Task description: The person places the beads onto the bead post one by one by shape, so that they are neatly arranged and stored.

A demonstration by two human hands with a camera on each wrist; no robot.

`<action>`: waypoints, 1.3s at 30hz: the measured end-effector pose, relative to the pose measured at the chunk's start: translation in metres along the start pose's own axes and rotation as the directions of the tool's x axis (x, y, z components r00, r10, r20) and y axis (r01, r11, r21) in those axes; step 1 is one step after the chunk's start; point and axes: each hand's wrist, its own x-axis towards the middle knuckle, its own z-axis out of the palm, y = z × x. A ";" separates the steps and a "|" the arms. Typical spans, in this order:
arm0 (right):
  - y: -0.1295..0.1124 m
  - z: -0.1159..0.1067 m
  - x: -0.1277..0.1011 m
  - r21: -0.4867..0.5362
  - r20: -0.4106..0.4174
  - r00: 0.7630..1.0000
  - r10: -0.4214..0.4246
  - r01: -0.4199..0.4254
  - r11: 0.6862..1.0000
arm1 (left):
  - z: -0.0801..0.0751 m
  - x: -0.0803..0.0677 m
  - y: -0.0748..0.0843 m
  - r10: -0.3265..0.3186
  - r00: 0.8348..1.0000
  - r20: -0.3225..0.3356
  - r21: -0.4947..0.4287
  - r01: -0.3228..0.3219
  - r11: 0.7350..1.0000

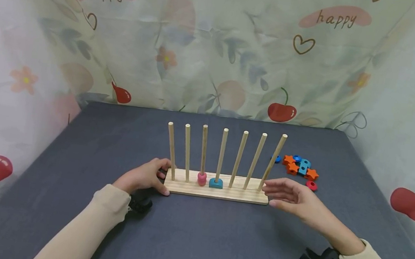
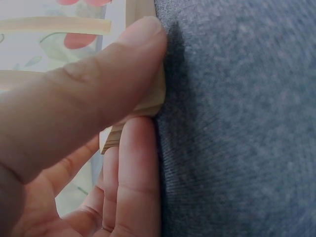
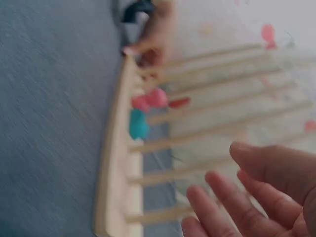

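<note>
A wooden rack (image 1: 217,191) — a flat base with seven upright pegs — stood on the grey surface (image 1: 195,239), and everything else lay in relation to it. The left hand (image 1: 144,178) gripped the rack's left end: in the left wrist view the thumb (image 2: 84,94) lay over the base's corner and the fingers (image 2: 133,177) curled beneath it, pinching the wood, seemingly to steady the rack. The right hand (image 1: 292,197) hovered just beside the rack's right end, fingers (image 3: 217,207) straight and loosely spread, holding nothing; whether it touched the base could not be told, as the right wrist view was blurred.

On the rack, a pink piece (image 1: 202,178) sat at the foot of the third peg from the left, and a teal piece (image 1: 216,183) at the foot of the fourth. The other pegs were bare.

Right of the rack, behind the right hand, lay a small heap of loose pieces (image 1: 300,168) — orange stars, blue ones, and a red ring (image 1: 311,186) nearest the hand, within easy reach.
</note>
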 end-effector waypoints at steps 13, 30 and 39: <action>0.015 -0.063 0.002 -0.095 -0.286 0.955 -0.077 0.052 0.994 | 0.000 -0.001 0.003 0.014 1.000 0.003 0.007 -0.014 1.000; 0.074 -0.111 0.033 -0.276 -0.384 0.910 0.156 -0.274 0.921 | 0.000 -0.002 0.001 0.020 1.000 -0.004 0.006 -0.020 1.000; 0.093 -0.114 0.046 -0.340 -0.336 0.917 0.216 -0.332 0.880 | 0.000 -0.001 0.001 0.018 1.000 -0.003 0.008 -0.018 1.000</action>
